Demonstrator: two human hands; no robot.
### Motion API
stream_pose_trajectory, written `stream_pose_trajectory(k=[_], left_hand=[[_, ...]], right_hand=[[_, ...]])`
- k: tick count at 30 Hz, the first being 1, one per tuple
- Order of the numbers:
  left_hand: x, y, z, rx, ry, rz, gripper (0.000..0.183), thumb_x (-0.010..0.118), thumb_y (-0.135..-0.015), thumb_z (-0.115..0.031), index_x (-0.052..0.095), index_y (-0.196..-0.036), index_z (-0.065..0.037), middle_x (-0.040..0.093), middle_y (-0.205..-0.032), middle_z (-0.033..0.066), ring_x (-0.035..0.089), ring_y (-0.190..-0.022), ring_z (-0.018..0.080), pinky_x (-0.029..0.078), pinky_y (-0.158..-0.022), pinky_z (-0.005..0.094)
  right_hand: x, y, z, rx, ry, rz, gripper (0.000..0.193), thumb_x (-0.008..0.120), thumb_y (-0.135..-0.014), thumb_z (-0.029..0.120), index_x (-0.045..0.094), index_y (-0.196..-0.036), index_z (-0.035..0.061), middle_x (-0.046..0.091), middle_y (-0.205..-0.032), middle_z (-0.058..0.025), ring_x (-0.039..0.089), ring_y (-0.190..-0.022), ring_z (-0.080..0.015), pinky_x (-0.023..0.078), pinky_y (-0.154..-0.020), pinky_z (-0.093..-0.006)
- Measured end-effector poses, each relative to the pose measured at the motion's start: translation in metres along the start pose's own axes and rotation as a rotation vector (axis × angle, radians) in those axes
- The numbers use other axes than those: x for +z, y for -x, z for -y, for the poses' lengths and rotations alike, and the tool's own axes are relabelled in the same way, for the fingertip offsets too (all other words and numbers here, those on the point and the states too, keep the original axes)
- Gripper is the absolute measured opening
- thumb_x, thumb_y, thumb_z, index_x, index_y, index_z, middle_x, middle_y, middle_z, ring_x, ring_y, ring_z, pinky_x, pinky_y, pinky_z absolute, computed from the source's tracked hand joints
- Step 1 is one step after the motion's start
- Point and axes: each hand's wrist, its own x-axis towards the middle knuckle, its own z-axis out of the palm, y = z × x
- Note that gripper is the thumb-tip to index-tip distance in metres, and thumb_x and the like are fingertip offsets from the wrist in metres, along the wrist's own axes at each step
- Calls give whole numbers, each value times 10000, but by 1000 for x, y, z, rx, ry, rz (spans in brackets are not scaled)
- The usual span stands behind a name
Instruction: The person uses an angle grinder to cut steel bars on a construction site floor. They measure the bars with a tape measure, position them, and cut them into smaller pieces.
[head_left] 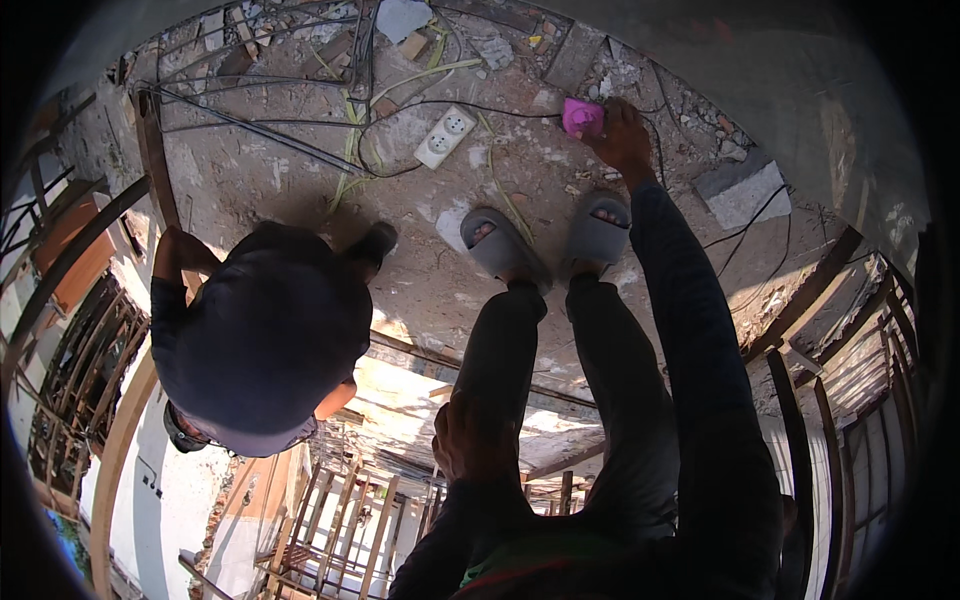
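Note:
My right hand (625, 145) reaches far forward with the arm stretched. Its fingers close round a bright pink block (581, 117) that looks like a power socket, and a black cable runs up to it from the left. My left hand (470, 435) lies on my left thigh with nothing in it, partly in shadow. A white two-hole power strip (445, 136) lies on the dirt floor left of the pink block. My feet in grey sandals (500, 243) stand just behind these things.
A person in dark clothes (265, 340) bends over close on my left. Black cables (250, 125), yellowish strips (425, 75) and rubble cover the far floor. A grey concrete block (742, 192) lies right of my arm. Wooden beams (805, 285) rise at the right.

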Motion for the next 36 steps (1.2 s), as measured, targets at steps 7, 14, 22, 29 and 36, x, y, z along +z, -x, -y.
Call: stream_pose_trajectory(k=[7,14,22,29,36], left_hand=[[-19,-5,5,243,52,-257,482,719,-689,-300,588,-1119,-125,524,-1243,105,478,-1172,328,451,-873,511],[-34,-1,-8,282,30,-199,417,699,-718,-289,579,-1075,-111,510,-1217,112,484,-1148,334,462,-837,508],[11,1,21,176,75,7,427,701,-731,-264,566,-1089,-75,502,-1225,125,472,-1158,346,455,-872,510],[18,13,42,530,401,-179,593,659,-828,-298,434,-1301,-20,503,-1237,209,492,-1153,362,441,-926,460],[-65,121,18,677,1411,309,665,528,-912,-531,366,-1304,-20,491,-1201,136,534,-1085,245,457,-935,383]], right_hand=[[30,-16,21,119,56,186,730,728,-644,599,585,-1113,58,608,-1017,-164,558,-1072,-362,451,-882,-440],[58,10,2,190,-293,102,666,754,-675,478,529,-1143,61,645,-979,-221,622,-948,-394,482,-822,-474],[-7,111,42,108,-361,248,582,749,-690,450,516,-1086,93,652,-902,-215,622,-872,-436,479,-728,-504],[-194,255,125,-127,-621,289,577,769,-688,460,561,-1086,100,627,-765,-158,640,-781,-366,486,-654,-447],[-356,357,195,-119,-741,73,519,733,-705,448,533,-1014,82,616,-738,-141,629,-700,-361,473,-608,-450]])
